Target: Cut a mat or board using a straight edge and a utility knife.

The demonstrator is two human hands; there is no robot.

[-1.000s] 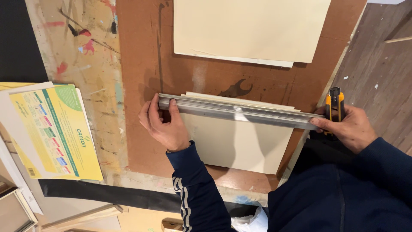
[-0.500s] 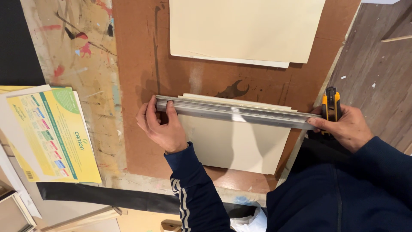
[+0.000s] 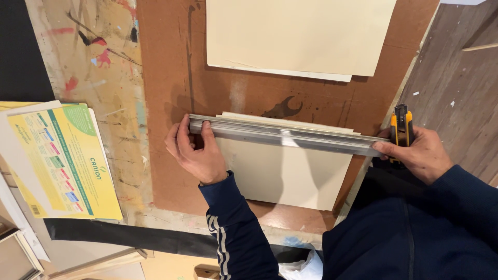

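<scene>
A long metal straightedge lies across a stack of cream paper sheets on a brown cardboard mat. My left hand presses down on the straightedge's left end, fingers spread over it. My right hand grips a yellow and black utility knife at the straightedge's right end, with the index finger touching the metal edge. The blade itself is hidden behind the hand and ruler.
A larger cream sheet rests on the mat above. A yellow paper pad lies at the left on the paint-stained table. A black strip runs along the near edge. Wooden floor shows at the right.
Both hands, the straightedge and the knife keep the same pose. Only the camera view has drifted slightly.
</scene>
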